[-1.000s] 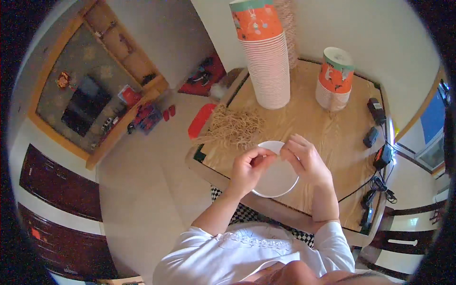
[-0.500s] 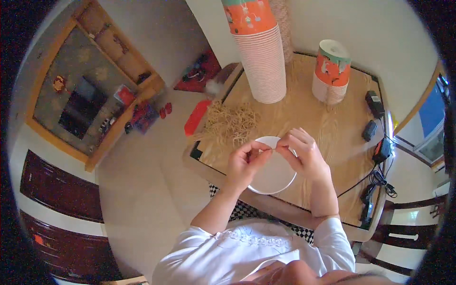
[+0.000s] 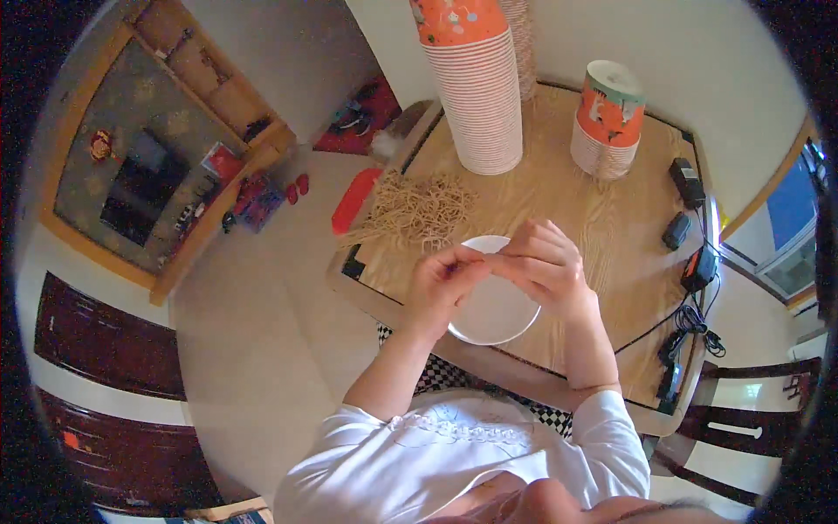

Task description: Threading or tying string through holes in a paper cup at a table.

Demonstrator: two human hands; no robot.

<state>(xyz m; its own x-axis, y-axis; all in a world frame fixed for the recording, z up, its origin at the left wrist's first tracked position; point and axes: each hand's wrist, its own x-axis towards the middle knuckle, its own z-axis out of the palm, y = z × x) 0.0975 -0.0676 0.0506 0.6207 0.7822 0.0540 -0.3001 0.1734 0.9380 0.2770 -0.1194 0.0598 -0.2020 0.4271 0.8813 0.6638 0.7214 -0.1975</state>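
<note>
Above a white round paper tub [image 3: 496, 316] my left hand [image 3: 441, 288] and my right hand [image 3: 552, 269] meet, fingertips pressed together in a pinch. Whatever lies between the fingers is hidden or too small to make out. The tub sits at the near edge of the wooden table [image 3: 559, 196], its upper part partly covered by my hands. Beyond my left hand lies a loose heap of tan, string-like strands [image 3: 423, 208].
A tall stack of nested paper tubs [image 3: 482, 105] rises at the back; a shorter orange and green stack [image 3: 611, 118] stands to its right. Black power adapters [image 3: 688, 183] and cables [image 3: 694, 319] line the right edge. A red item [image 3: 353, 201] is beside the strands.
My fingertips have come closer together, with the right fingers now overlapping the left ones. The whole view has shifted slightly, so the table's things appear higher.
</note>
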